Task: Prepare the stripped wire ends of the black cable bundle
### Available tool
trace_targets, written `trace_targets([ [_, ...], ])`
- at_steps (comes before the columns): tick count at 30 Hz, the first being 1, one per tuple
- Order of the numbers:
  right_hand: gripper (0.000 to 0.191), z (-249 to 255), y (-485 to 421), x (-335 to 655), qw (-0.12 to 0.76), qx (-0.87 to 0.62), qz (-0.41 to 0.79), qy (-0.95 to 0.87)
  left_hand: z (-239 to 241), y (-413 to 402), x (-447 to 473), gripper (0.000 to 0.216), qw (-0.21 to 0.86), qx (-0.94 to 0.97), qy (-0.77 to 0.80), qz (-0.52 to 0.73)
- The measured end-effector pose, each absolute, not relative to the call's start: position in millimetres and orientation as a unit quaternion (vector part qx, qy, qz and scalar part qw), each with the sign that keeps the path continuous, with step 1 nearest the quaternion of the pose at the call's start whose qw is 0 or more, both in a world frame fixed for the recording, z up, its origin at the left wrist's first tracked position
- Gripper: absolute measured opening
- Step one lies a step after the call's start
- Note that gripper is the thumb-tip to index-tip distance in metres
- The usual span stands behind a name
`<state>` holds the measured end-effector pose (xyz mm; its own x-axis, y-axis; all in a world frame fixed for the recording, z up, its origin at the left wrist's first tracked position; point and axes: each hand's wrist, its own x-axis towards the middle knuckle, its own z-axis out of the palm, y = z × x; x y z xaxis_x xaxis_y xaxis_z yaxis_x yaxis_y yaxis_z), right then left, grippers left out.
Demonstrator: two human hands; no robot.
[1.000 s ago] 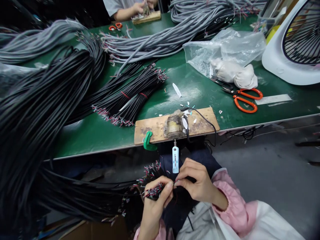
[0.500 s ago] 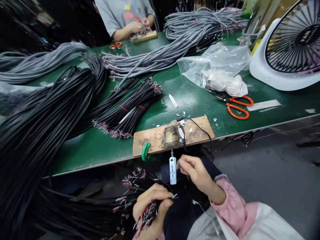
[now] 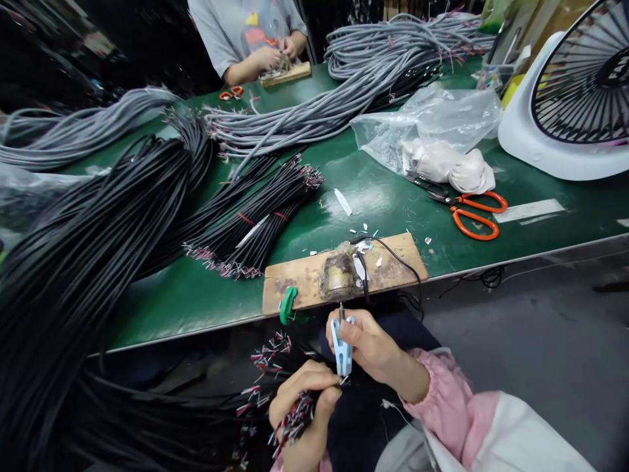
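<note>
My left hand (image 3: 301, 400) is closed round a bundle of black cables (image 3: 289, 419) with stripped red, white and green wire ends, held below the table edge. My right hand (image 3: 366, 342) is closed on a light blue clip-like tool (image 3: 341, 341) that hangs from a mount on a wooden board (image 3: 388, 262). The tool's lower tip sits just above my left fingers. The board is held to the green table (image 3: 196, 295) by a green clamp (image 3: 287, 303).
Thick black cable bundles (image 3: 98, 223) cover the left of the table, grey ones (image 3: 314, 111) the back. Orange scissors (image 3: 472, 213), a plastic bag (image 3: 432, 124) and a white fan (image 3: 570, 98) lie right. Another person (image 3: 255, 39) works at the far side.
My right hand moved from beside the blue tool to gripping it. My left hand kept hold of the cable bundle, staying low after dropping slightly. The view shifted a little.
</note>
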<state>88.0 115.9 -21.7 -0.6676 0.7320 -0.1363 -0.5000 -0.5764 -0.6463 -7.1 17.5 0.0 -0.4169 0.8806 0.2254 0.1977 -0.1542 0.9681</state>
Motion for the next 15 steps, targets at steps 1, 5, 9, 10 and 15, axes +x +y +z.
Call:
trace_targets([
  [1,0.059,-20.8,115.8,87.6,0.360,-0.207,0.860,-0.295,-0.8,17.7,-7.6,0.013,0.283,0.463,0.585,0.602],
  [5,0.060,-18.1,115.6,86.9,0.367,-0.215,0.852,-0.305,-6.4,17.1,-11.5,0.011,0.297,0.489,0.578,0.582],
  [9,0.063,-21.0,114.7,89.8,0.351,-0.188,0.867,-0.298,-10.5,14.6,-15.3,0.010,0.308,0.498,0.581,0.565],
  [10,0.065,-22.9,113.7,91.4,0.346,-0.180,0.870,-0.300,-10.5,14.2,-15.7,0.011,0.310,0.495,0.585,0.563],
  [15,0.068,-40.2,100.0,103.3,0.336,-0.197,0.867,-0.311,-7.1,15.4,-14.0,0.013,0.299,0.497,0.592,0.560],
])
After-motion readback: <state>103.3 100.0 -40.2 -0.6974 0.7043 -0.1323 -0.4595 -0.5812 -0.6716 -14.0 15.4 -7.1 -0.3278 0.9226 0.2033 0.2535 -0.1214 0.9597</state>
